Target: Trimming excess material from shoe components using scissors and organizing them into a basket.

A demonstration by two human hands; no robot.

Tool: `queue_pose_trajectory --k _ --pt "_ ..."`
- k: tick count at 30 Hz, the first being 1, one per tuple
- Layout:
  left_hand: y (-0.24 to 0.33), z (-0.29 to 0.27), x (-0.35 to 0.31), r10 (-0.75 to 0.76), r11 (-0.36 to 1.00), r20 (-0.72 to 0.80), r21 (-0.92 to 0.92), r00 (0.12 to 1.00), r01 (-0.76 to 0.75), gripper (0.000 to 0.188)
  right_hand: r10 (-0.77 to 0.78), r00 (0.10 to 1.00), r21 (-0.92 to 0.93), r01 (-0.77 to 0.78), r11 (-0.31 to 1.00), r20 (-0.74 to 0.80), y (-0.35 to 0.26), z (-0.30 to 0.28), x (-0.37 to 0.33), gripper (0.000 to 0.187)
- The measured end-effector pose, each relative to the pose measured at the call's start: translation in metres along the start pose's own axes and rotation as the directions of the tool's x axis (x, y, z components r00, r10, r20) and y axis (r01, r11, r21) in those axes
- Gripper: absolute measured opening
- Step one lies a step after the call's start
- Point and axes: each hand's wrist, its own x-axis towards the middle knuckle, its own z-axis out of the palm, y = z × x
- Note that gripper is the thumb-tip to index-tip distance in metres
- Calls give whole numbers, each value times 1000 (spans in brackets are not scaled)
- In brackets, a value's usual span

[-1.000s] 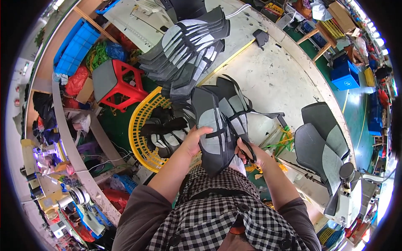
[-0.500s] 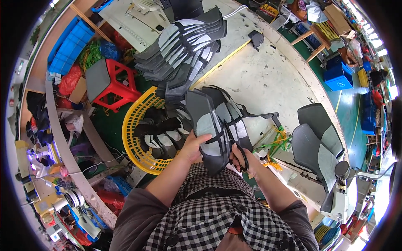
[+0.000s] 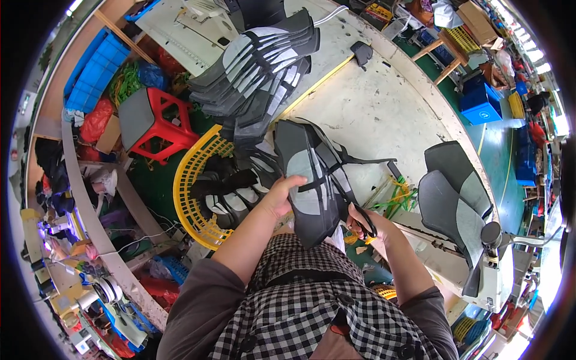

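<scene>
My left hand [image 3: 281,197] grips the near left edge of several stacked black and grey fabric panels [image 3: 302,207], thumb on top. A dark strap runs from these panels to the right across the table. In my right hand [image 3: 379,225] is a pair of scissors [image 3: 370,220] with black handles, fingers through the loops, just right of the panels' near edge. The blades are hard to make out against the dark cloth. To the left, a yellow plastic basket [image 3: 187,183] holds more black and grey pieces.
A fanned pile of similar panels [image 3: 264,60] lies at the far side of the pale table [image 3: 366,102]. Two loose panels [image 3: 447,207] rest beside a sewing machine [image 3: 493,282] at the right. Green and yellow cords [image 3: 401,195] lie nearby. Left of the basket stands a red stool [image 3: 165,135].
My right hand and the scissors have moved right, away from the middle of the panels. The held panels have turned slightly, still in my left hand.
</scene>
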Motion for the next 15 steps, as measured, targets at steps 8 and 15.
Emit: queue_pose_trajectory --k 8,15 --pt "2 -6 -5 -5 998 43 -67 999 8 34 -174 985 40 174 984 -16 4 20 20 68" --pt "-5 1 -20 22 989 83 -145 996 -10 36 -210 868 -592 -114 797 -451 -5 21 -12 77"
